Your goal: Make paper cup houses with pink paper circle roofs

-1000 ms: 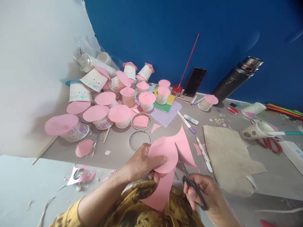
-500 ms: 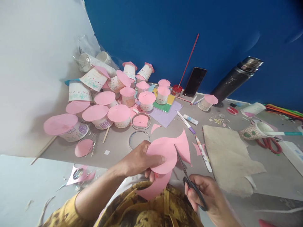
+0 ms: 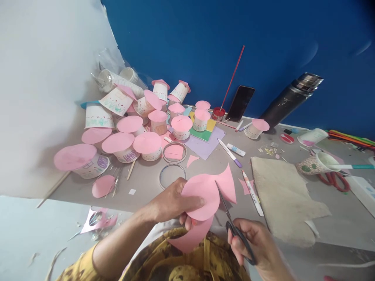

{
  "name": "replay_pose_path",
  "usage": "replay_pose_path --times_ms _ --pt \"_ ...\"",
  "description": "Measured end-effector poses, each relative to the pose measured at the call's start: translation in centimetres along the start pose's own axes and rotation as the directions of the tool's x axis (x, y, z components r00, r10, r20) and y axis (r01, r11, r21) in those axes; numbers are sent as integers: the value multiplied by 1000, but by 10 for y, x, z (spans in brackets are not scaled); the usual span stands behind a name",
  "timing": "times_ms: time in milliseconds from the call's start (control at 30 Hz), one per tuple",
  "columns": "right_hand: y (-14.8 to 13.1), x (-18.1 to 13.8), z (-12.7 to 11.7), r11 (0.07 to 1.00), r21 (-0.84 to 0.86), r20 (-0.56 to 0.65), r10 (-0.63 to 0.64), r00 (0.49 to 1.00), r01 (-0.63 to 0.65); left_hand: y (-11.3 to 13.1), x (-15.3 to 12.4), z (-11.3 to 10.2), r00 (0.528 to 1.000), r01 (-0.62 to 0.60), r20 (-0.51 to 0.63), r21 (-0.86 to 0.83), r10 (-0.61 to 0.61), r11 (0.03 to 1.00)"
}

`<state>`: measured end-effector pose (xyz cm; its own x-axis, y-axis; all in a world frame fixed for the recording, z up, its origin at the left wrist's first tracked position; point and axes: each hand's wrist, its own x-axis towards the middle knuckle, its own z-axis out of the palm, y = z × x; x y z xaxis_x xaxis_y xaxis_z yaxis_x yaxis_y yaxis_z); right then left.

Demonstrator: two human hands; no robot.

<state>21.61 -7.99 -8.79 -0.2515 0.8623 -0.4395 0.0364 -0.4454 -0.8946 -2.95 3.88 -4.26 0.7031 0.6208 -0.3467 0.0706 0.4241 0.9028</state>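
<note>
My left hand [image 3: 172,203] pinches a sheet of pink paper [image 3: 205,195] with a rounded cut edge, thumb on top and fingers beneath. My right hand [image 3: 252,244] grips black-handled scissors [image 3: 231,218], whose blades reach up into the paper along the curve. An offcut of the same sheet hangs below, over my yellow patterned clothing. A metal ring [image 3: 172,175] lies on the grey table just beyond my left hand.
Many paper cups with pink round lids [image 3: 146,142] crowd the back left. Markers [image 3: 252,192], a glue stick, coloured sheets [image 3: 205,138], a phone [image 3: 240,103], a dark flask [image 3: 288,102], a beige mat [image 3: 285,195] and red scissors [image 3: 332,179] lie further right.
The pink sheet has turned in my left hand and the cut has run further round the circle. The hanging offcut has shortened and shifted left. The scissors stay in place.
</note>
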Motion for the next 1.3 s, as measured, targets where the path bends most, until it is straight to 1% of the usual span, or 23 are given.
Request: replay_pose_path --times_ms 67,267,333,400,467,567,667,733,900,1100,1300 --pt "3 1 0 1000 7 10 3 1000 -3 -1 -1 -2 1000 13 1 14 -13 1000" --pt "11 -1 0 999 21 -12 35 999 -35 0 -1 -5 999 37 39 14 -38 999" --pt "16 1 -3 999 12 22 41 999 -41 -1 0 -5 998 37 53 14 -37 999" --pt "20 3 -6 1000 7 58 25 998 -26 -2 2 -4 998 29 62 6 -29 1000" --pt "20 6 -7 1000 5 57 -16 998 16 -4 4 -3 998 7 57 -24 -5 1000" --pt "11 5 -4 998 5 2 -68 998 68 -10 7 0 1000 -25 1 -130 25 991" --pt "-3 2 4 999 5 -49 -53 997 54 -15 9 3 997 -59 -70 -232 44 971" --pt "-9 1 8 998 16 -69 -52 996 53 -17 10 5 993 -86 -96 -261 63 961" --pt "-14 2 12 997 25 -86 -77 993 79 -16 10 10 987 -131 -128 -256 101 958" --pt "-23 -5 15 997 44 -111 -65 992 70 -10 11 14 980 -158 -158 -241 122 958" --pt "-34 -7 20 997 43 -136 -59 989 66 -4 14 24 970 -211 -177 -251 169 945"
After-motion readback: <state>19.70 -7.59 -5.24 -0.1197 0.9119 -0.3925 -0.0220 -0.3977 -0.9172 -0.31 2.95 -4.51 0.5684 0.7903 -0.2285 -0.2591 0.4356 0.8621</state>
